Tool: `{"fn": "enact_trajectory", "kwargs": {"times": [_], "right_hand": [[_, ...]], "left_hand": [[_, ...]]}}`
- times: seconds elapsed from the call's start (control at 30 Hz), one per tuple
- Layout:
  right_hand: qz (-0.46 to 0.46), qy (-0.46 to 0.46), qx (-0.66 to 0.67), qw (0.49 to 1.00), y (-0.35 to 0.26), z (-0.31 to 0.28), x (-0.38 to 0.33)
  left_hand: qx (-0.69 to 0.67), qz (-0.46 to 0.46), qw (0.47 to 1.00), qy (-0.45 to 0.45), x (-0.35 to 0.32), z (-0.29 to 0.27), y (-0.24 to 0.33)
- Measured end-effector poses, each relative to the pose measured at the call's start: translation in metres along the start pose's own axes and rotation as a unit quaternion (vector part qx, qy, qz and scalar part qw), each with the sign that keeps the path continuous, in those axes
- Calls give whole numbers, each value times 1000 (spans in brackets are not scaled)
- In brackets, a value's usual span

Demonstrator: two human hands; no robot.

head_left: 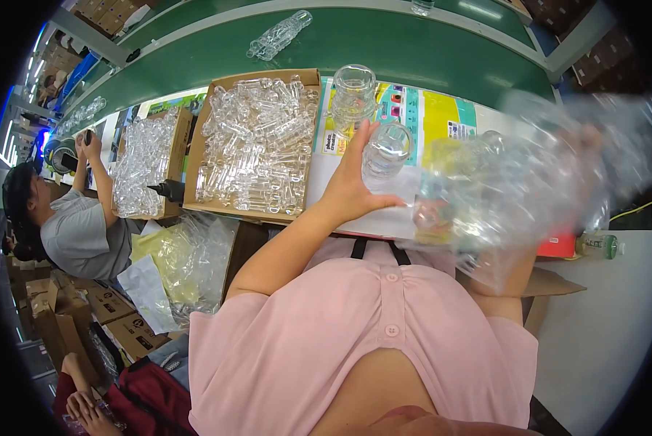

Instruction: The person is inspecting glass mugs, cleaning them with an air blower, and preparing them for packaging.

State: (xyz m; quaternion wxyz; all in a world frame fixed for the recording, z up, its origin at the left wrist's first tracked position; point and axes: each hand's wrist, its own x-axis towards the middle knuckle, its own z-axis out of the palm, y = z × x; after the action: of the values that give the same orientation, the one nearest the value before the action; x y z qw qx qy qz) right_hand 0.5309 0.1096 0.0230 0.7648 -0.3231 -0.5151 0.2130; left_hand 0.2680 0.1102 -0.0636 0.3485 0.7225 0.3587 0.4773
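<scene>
My left hand (351, 187) is open, its thumb and fingers spread beside a clear jar-like container (387, 149). Whether the fingers touch that container I cannot tell. Just beyond it stands a second clear container (353, 91), taller and rounded at the top. On the right, my right hand (586, 149) grips a large clear plastic bag (500, 196), which is smeared by motion and covers much of my right forearm. Blurred clear shapes show through the bag, too indistinct to name.
A cardboard box (313, 145) of small clear plastic pieces stands left of my left hand, with another such box (184, 156) beyond. A clear bottle-shaped piece (281, 35) lies on the green surface (442, 43). Farther left, a co-worker (86, 225) sits at the table.
</scene>
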Motion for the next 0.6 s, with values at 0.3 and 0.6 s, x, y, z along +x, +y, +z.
{"fn": "enact_trajectory", "kwargs": {"times": [0.3,0.6], "right_hand": [[26,-10,4,1000,-34,-62,-35],[47,-12,-3,999,-36,-74,-53]], "left_hand": [[12,-84,995,45,14,6,6],[-215,-166,962,17,18,-2,21]]}}
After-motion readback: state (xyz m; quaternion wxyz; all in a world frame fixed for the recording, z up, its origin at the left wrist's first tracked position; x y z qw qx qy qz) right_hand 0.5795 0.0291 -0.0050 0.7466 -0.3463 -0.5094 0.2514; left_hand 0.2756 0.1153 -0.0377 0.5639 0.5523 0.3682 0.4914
